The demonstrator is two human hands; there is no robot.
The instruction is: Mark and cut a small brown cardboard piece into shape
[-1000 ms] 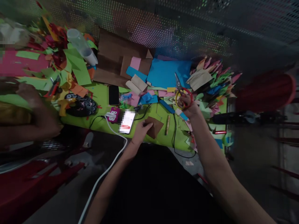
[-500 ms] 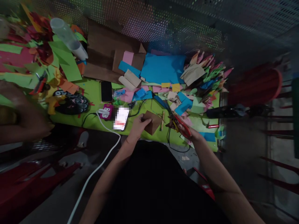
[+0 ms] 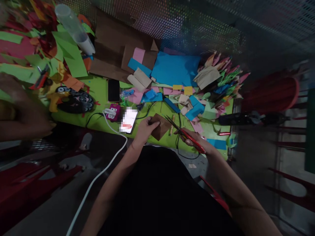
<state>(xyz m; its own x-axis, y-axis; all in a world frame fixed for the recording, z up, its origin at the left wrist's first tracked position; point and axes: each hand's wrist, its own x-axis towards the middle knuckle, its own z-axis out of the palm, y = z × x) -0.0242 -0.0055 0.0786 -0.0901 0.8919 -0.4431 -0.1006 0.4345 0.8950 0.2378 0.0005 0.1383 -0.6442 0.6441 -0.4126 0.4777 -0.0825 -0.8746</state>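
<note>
My left hand [image 3: 145,128] pinches a folded piece of brown paper [image 3: 160,126] just above the near edge of the green table [image 3: 98,91]. In my right hand [image 3: 194,141] are red-handled scissors [image 3: 185,134], blades slightly apart and pointing left toward the brown paper's right edge. Both hands hover close together near the table's front.
A lit phone [image 3: 128,120] and a pink charger [image 3: 113,113] with a white cable lie left of my hands; a dark phone [image 3: 113,90] sits farther back. Blue paper [image 3: 176,68], brown sheets, coloured scraps and folded paper shapes [image 3: 221,82] cover the table. Another person's hand [image 3: 27,114] is at the left.
My right hand picked the scissors up from the far pile and brought them down and left to the brown paper. My left hand lifted the paper slightly.
</note>
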